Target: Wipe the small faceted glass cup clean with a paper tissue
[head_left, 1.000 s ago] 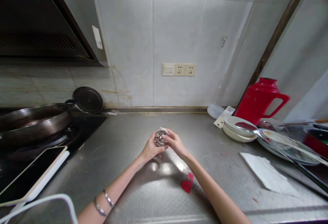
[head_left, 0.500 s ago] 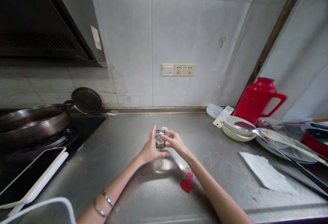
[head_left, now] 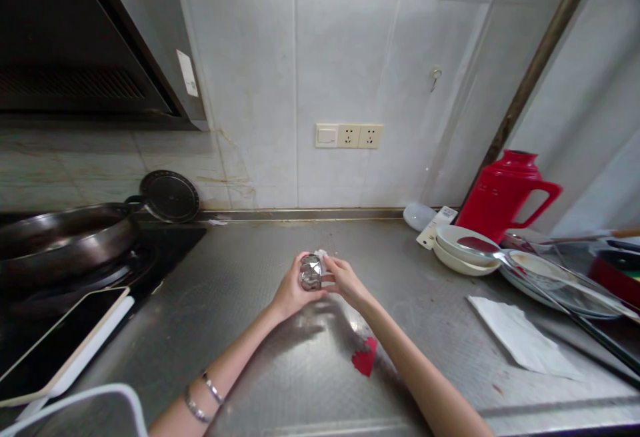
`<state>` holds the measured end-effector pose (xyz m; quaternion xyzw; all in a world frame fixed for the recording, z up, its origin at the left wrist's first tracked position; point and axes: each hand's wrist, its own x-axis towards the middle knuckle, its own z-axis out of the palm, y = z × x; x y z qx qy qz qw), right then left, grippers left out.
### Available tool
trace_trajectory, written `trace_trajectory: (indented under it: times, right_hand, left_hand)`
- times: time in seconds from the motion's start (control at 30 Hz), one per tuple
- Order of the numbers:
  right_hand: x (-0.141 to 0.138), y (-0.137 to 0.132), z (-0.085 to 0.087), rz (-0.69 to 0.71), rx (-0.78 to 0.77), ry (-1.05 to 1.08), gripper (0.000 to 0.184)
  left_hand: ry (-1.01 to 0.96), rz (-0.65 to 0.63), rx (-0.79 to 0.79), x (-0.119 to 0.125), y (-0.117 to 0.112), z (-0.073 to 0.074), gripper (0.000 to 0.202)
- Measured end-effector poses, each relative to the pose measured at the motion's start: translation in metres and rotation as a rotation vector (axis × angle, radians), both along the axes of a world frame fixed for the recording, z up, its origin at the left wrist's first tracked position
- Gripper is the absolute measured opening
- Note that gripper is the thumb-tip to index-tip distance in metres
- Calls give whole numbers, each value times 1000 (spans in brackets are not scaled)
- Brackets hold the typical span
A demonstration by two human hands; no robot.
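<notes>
A small, clear grey faceted glass (head_left: 311, 272) is held over the steel counter, tilted so that its patterned surface faces me. My left hand (head_left: 290, 296) wraps round its left side and underneath, with two bracelets on that wrist. My right hand (head_left: 349, 282) pinches a crumpled white tissue (head_left: 321, 253) at the glass's upper right edge. Part of the tissue is hidden by my fingers. Below the hands a torn red scrap (head_left: 365, 358) lies on the counter (head_left: 260, 377).
To the left are a steel pan (head_left: 70, 240) on the black hob and a tablet-like device (head_left: 60, 350). A red thermos (head_left: 500, 197), stacked bowls (head_left: 465, 267) and plates with utensils stand at the right. A folded white napkin (head_left: 520, 337) lies in front of them.
The glass has turned in my hands, and more of its faceted surface faces me now. My left fingers have closed further round it. The tissue has shifted slightly left.
</notes>
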<state>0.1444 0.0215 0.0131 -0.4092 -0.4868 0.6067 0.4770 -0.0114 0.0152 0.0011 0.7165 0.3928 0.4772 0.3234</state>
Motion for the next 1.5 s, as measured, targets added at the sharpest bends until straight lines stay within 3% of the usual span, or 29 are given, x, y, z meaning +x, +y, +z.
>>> trace_trajectory:
  times: [0.1,0.23,0.3,0.5,0.7,0.9,1.03,1.17,1.27,1.43,1.5]
  right_hand:
    - [5,6,-3,-118,109,-211,39]
    - [12,8,0,-402,487,-458,41]
    - [13,5,4,-466,581,-472,42]
    - [4,-7,8,-237,626,-449,35]
    - [3,-16,12,-198,728,-485,31]
    - [2,-20,16,-105,895,-443,28]
    - [2,-18,16,-110,855,-382,29]
    - [6,-9,12,-359,643,-219,36]
    - [7,-1,7,-476,602,-280,37]
    - [1,0,-3,-299,663,-395,36]
    - [0,-3,-4,-303,691,-440,34]
  left_hand:
    - [-53,-21,-50,2,-6,4,84]
    - [-31,-39,-60,5,-8,0,85]
    - [-18,-51,-61,7,-8,-3,85]
    - [-16,-53,-62,10,-7,-7,87]
    - [0,-60,-59,10,-7,-4,82]
    - [-31,-24,-76,10,1,-12,74]
    - [-33,42,-89,9,6,-13,76]
    - [12,25,-76,7,4,-11,77]
    - [55,14,-30,7,1,-12,82]
    - [58,5,-28,8,-1,-15,87]
    - [31,-11,-26,9,-1,-13,87]
